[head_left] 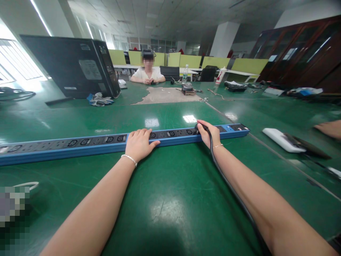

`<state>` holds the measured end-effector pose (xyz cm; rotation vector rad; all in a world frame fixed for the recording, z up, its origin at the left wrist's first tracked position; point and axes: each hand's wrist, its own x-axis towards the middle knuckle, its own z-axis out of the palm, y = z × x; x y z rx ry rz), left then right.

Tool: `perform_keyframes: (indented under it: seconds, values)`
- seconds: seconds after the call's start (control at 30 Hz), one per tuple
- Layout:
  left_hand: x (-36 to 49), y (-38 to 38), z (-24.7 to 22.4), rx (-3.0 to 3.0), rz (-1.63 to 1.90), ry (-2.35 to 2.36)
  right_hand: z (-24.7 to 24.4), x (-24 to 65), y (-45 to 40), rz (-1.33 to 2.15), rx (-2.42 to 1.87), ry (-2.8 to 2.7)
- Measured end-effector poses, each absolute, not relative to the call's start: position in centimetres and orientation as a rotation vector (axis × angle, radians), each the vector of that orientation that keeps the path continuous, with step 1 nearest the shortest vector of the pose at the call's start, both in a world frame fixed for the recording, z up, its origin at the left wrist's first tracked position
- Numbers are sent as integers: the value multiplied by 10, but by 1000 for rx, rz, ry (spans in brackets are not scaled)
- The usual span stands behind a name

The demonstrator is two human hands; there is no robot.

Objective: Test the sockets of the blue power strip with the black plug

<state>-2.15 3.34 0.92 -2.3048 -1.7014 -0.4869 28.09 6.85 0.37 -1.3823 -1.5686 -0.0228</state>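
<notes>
A long blue power strip (117,139) with black sockets lies across the green table. My left hand (139,143) rests over the middle of the strip, its fingers on the far edge and its thumb spread along the near side. At the strip's right part, my right hand (209,133) is closed on a black plug (197,128), which is at one of the sockets; my fingers partly cover it, so how far it is in cannot be seen. The plug's black cable (226,179) runs down along my right forearm.
A black computer case (71,67) stands at the back left, with gloves (99,99) beside it. Across the table sits a person (148,74). A white device (282,140) lies at the right, near another person's arm (330,128). A bottle (185,74) stands farther back.
</notes>
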Motion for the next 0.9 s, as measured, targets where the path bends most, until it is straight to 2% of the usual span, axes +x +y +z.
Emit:
perform_keyframes:
  seconds: [0.43,0.9]
  values:
    - [-20,34,9,-2304,-460,-1697,-9,271,55,-257,-1503,-1650]
    - [-83,11,5,-2152,-475,-1845,-6,266,58,-108,-1424,-1497]
